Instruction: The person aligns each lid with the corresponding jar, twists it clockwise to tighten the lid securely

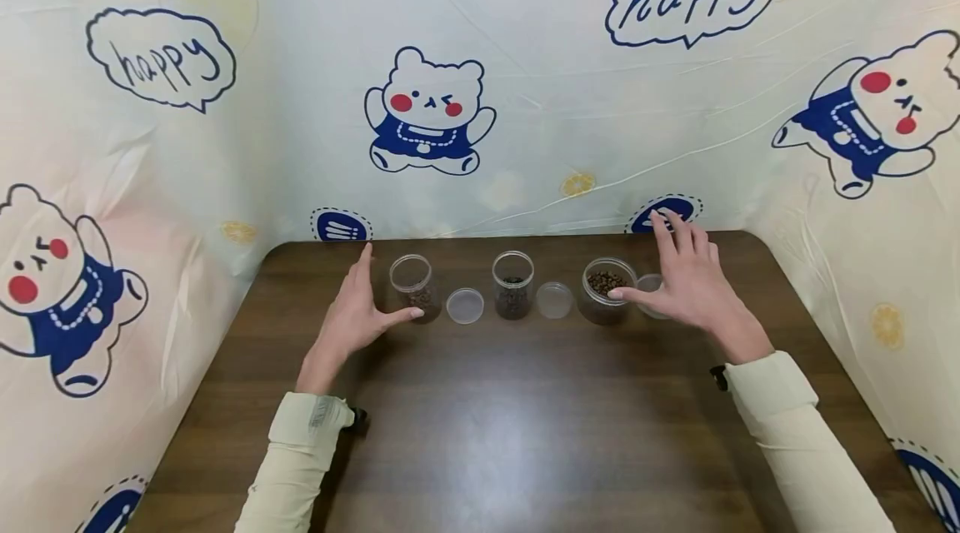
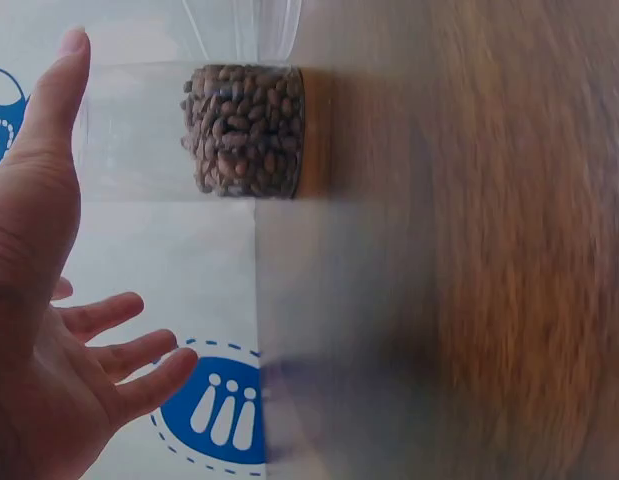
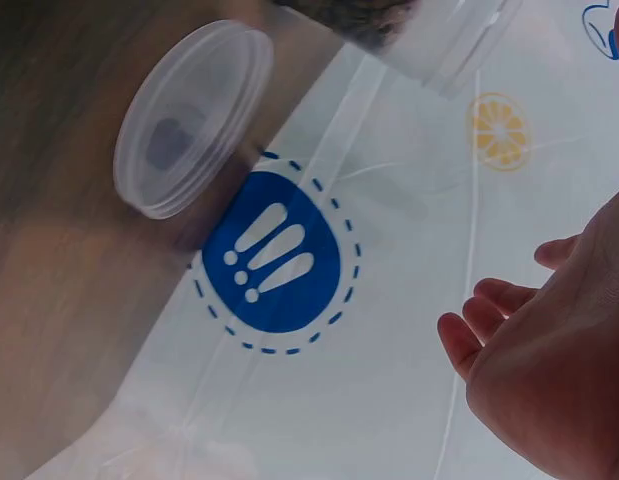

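A pale cloth, printed with bears and "happy" bubbles, is seen behind and at both sides of the brown counter. The left hand is spread wide, its thumb stretched away from the fingers; the right hand is likewise spread, and nothing is gripped by either. Between them, in a row near the counter's far edge, are set the right jar, widest of the row, the left jar and the middle jar, all clear, upright and unlidded. In the head view, the left jar's lower part and the right jar's rim are overlapped by the thumbs; whether either is touched cannot be told. The middle jar is placed well apart from both hands. The left lid and the middle lid are laid flat between the jars, while the right lid is partly covered by the right hand. Brown beans are held in the left jar's lower part; the middle jar's contents look darker, the right jar's brown.
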